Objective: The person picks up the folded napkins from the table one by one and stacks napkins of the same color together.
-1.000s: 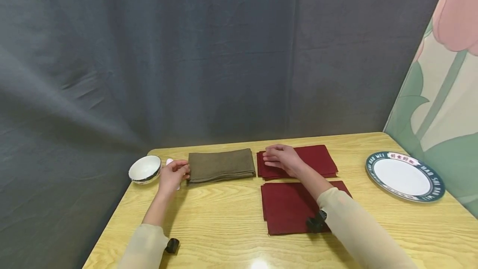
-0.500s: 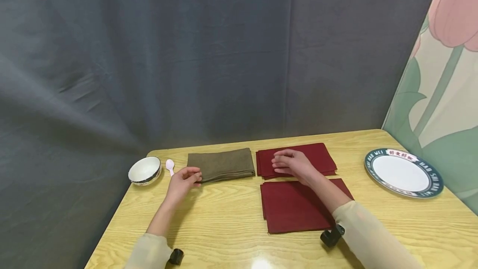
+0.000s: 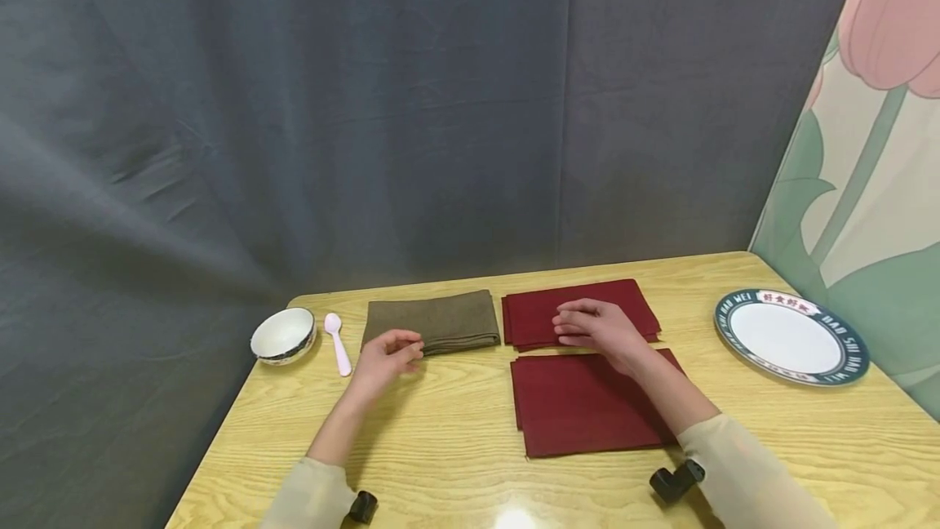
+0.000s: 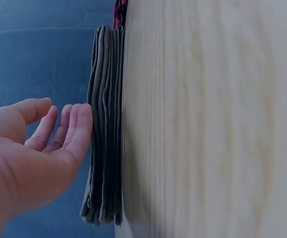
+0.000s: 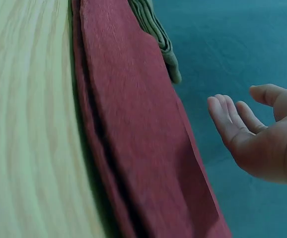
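My left hand point(image 3: 387, 359) is held with relaxed, slightly bent fingers over the front left edge of a folded olive-brown cloth point(image 3: 441, 318). In the left wrist view the cloth point(image 4: 104, 124) shows several stacked layers, and the palm holds nothing. My right hand point(image 3: 600, 331) hovers with loose fingers over the far folded dark red cloth point(image 3: 529, 317), also empty. Nearer to me lies a second folded dark red cloth point(image 3: 580, 406), partly under the right forearm in the head view. The right wrist view shows a red cloth point(image 5: 133, 99) with the hand point(image 5: 262, 134) raised apart from it.
A white bowl with a dark patterned outside point(image 3: 282, 335) stands at the table's left edge. Beside it lies a pale pink spoon point(image 3: 338, 343). On the right is an oval white plate with a green lettered rim point(image 3: 789, 337). A dark curtain point(image 3: 441, 104) hangs behind the wooden table point(image 3: 441, 464).
My left hand has moved right from beside the spoon to the olive-brown cloth's front edge, uncovering the spoon. The right hand has drifted right and slightly nearer over the far red cloth.
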Tool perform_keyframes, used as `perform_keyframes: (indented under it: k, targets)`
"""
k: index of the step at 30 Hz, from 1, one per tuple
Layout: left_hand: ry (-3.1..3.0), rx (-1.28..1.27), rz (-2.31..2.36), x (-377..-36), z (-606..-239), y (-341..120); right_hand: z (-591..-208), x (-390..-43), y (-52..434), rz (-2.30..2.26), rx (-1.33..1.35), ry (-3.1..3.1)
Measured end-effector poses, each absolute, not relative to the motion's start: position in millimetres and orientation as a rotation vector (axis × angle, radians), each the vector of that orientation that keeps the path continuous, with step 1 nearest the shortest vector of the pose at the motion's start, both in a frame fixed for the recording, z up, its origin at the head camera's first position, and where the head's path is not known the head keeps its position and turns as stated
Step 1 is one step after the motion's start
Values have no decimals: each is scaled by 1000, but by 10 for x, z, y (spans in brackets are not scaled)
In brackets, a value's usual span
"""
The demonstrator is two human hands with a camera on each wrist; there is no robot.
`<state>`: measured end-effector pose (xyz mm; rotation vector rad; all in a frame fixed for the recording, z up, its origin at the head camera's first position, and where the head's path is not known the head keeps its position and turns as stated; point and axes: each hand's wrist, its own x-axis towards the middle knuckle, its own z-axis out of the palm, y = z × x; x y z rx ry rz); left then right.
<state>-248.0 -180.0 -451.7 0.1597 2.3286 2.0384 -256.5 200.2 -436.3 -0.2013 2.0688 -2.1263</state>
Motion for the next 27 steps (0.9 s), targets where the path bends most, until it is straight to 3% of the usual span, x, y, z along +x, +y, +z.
perform_keyframes:
  k: [27]
  targets:
    - [2246, 345, 1835, -2389, -4526, -1309, -4287, -2190, 2794, -1888, -79, 2300]
